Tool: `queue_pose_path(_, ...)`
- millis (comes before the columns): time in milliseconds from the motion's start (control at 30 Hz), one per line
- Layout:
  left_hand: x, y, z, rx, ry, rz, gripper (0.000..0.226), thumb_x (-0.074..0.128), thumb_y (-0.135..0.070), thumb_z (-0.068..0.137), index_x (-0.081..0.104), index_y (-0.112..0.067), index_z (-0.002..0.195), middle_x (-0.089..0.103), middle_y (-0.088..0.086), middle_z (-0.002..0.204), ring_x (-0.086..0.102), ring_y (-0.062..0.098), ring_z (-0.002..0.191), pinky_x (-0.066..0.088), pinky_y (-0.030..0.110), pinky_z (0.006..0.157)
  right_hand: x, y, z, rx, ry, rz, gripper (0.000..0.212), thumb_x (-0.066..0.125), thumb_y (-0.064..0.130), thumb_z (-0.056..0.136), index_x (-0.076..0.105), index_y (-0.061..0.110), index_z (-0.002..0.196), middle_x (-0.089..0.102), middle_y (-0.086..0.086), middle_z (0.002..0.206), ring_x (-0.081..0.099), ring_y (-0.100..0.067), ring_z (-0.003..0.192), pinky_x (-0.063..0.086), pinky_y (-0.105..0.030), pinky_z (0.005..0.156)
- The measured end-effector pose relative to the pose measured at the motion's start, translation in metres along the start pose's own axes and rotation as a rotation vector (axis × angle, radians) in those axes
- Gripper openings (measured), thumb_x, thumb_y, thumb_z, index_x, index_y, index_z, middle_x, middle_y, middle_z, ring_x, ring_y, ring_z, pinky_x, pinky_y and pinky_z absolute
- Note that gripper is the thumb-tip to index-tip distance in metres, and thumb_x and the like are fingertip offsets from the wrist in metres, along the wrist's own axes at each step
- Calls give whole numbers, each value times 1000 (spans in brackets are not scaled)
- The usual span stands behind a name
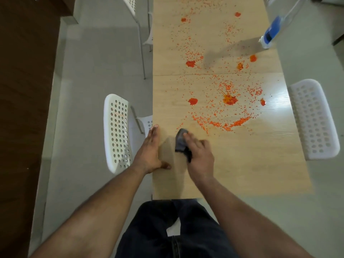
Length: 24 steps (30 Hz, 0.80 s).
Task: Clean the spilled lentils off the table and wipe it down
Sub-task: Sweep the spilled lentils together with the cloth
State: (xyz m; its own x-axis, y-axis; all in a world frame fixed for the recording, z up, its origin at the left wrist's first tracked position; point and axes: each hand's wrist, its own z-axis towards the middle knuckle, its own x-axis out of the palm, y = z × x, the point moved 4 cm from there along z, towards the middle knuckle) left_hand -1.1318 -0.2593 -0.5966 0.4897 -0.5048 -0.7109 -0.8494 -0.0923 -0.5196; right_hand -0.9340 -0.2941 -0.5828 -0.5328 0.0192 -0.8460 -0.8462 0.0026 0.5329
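Note:
Orange lentils (221, 116) lie scattered over the long light wooden table (251, 164), with several red and orange blobs among them. A curved band of lentils sits just beyond my hands. My right hand (199, 157) presses a dark grey cloth (181, 142) flat on the table near the left side. My left hand (150, 151) rests edge-on along the table's left rim, fingers straight and together, thumb on the tabletop. The hand holds nothing.
A clear spray bottle with a blue label (275, 28) stands at the table's far right edge. White perforated chairs stand at the left (117, 133), the right (314, 120) and the far left (134, 8). My dark trousers are below the table's near end.

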Motion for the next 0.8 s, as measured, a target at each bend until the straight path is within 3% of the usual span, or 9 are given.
queue_pose_path(100,-9,6,7,72,35,34,164,94,-66,58,-25,-27,163,-19,-9,174,-13,8,160,15,37,131,23,23,-31,-160,90,-31,66,79,16,87,58,26,149,59,3,151,58,-30,108,58,-38,72)
queue_pose_path(200,-20,15,19,146,50,69,151,91,-53,69,-24,-26,164,-17,-8,175,-15,8,160,20,42,131,47,41,-32,-213,181,-141,71,78,9,80,60,25,146,58,2,152,59,-35,108,58,-45,70)
queue_pose_path(267,-25,19,30,190,66,82,154,94,-51,66,-22,-25,165,-15,-7,176,-15,9,161,19,42,131,53,49,-16,-171,177,-177,70,78,12,79,61,24,145,59,0,152,59,-38,109,58,-47,71)
queue_pose_path(367,-32,21,41,198,92,68,168,98,-63,52,-22,-27,164,-15,-9,176,-16,9,160,12,38,132,52,54,18,-46,145,-191,71,84,15,75,64,23,143,62,-1,148,59,-42,110,59,-47,70)
queue_pose_path(533,-46,18,61,221,95,88,176,99,-67,46,-25,-24,164,-18,-7,175,-16,10,160,9,36,131,32,32,81,271,21,-219,58,57,10,99,52,33,153,50,10,159,46,-37,126,54,-42,83)
queue_pose_path(633,-54,16,74,238,100,111,175,98,-67,48,-26,-22,163,-21,-6,174,-17,12,160,8,41,133,20,17,94,400,-41,-209,60,55,9,102,49,35,155,47,14,160,43,-31,125,53,-38,83)
queue_pose_path(733,-62,13,84,223,101,123,173,97,-67,50,-24,-16,164,-22,-4,174,-20,13,160,4,39,133,17,30,76,393,-176,-144,61,65,7,95,56,31,151,55,12,154,49,-30,116,55,-37,73)
queue_pose_path(800,-69,10,90,218,94,125,170,97,-65,54,-22,-14,164,-20,-3,175,-18,14,160,2,35,132,29,48,58,297,-166,-135,64,74,13,87,60,30,148,60,10,149,52,-29,109,54,-35,67)
